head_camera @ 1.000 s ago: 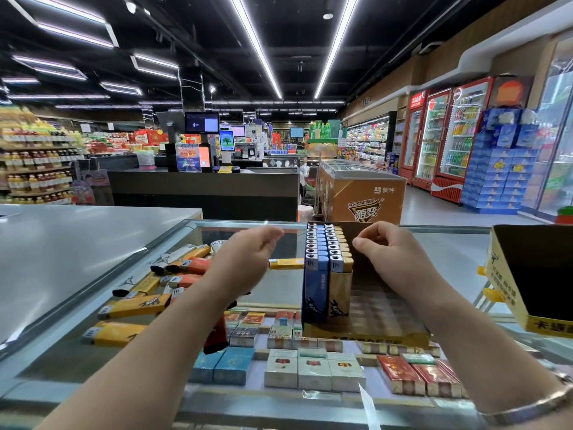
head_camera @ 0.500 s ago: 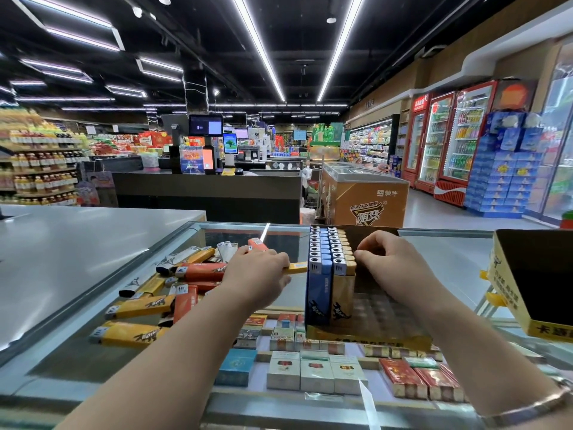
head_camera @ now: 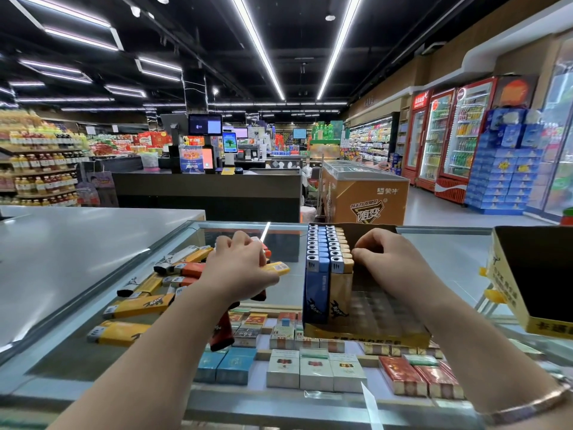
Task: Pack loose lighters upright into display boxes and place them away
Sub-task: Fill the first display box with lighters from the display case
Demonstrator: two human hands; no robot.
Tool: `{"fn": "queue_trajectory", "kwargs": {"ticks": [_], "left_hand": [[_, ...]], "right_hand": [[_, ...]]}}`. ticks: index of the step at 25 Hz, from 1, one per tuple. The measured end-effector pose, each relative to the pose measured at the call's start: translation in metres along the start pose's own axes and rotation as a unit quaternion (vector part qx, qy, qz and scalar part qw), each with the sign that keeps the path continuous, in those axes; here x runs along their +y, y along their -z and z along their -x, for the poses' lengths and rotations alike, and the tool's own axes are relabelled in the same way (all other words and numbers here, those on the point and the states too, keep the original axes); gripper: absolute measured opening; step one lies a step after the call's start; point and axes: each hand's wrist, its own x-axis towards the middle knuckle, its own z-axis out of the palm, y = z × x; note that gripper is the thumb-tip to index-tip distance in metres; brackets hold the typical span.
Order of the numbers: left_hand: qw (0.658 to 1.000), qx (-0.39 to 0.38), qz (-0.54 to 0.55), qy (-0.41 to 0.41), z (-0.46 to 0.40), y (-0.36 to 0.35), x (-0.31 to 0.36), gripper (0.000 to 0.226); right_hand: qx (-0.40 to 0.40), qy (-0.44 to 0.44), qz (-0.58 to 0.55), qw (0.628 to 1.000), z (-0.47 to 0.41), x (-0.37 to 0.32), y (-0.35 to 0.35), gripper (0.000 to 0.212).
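Note:
A yellow display box point(head_camera: 372, 335) stands on the glass counter point(head_camera: 449, 259), with rows of blue and tan lighters point(head_camera: 325, 262) upright along its left side. My right hand point(head_camera: 390, 259) rests with curled fingers against the tan row's tops. Loose yellow and orange lighters point(head_camera: 139, 305) lie scattered on the glass at the left. My left hand point(head_camera: 238, 268) is down among them, its fingers curled round a yellow lighter point(head_camera: 277, 268) whose end sticks out to the right.
A second, open yellow box point(head_camera: 508, 293) stands at the right edge. Cigarette packs point(head_camera: 313, 370) lie under the glass. A grey counter point(head_camera: 77, 243) adjoins at the left. Checkout desks, freezers and fridges fill the shop beyond.
My left hand dropped from beside the box down to the loose pile and closed on a yellow lighter. My right hand stayed against the tan row.

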Motion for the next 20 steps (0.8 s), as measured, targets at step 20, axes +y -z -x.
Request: {"fn": "queue_trajectory", "kwargs": {"ticks": [20], "left_hand": [[0.991,-0.089,-0.096,-0.02,0.007,-0.003,0.009,0.086]], "right_hand": [[-0.008,0.01,0.02,1.0,0.002,-0.003,0.0,0.001]]}}
